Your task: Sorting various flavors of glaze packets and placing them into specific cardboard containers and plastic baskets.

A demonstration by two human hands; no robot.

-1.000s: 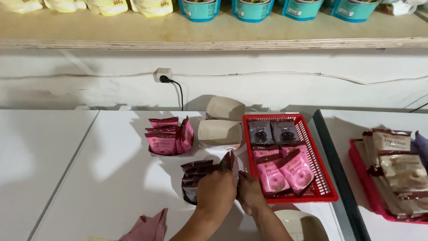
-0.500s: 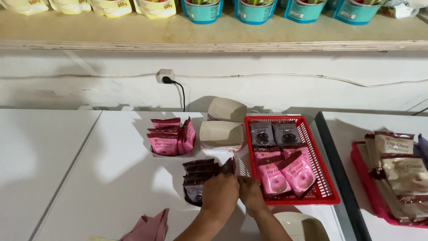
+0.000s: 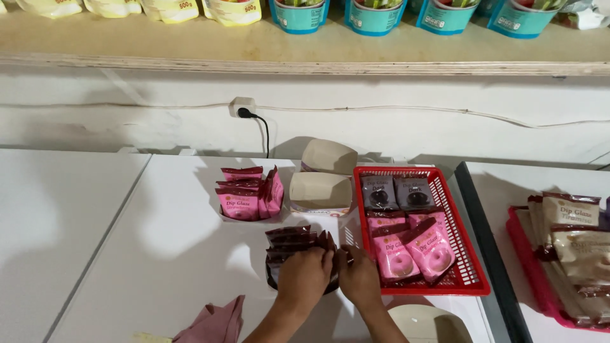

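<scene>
White table (image 3: 159,254), big flat surface, everything sits on it. Red basket (image 3: 467,254) right of hands, pink and dark packets inside. Pink packet bunch (image 3: 244,197) further back, well apart.

Dark packets (image 3: 293,244) fanned upright in round holder, directly ahead of both hands, row running left-right. Left hand (image 3: 304,278) draped over front of stack, fingers curled onto packets. Right hand (image 3: 359,277) just beside, pinching rightmost packet's edge. Both touching; left covers more of stack.
</scene>
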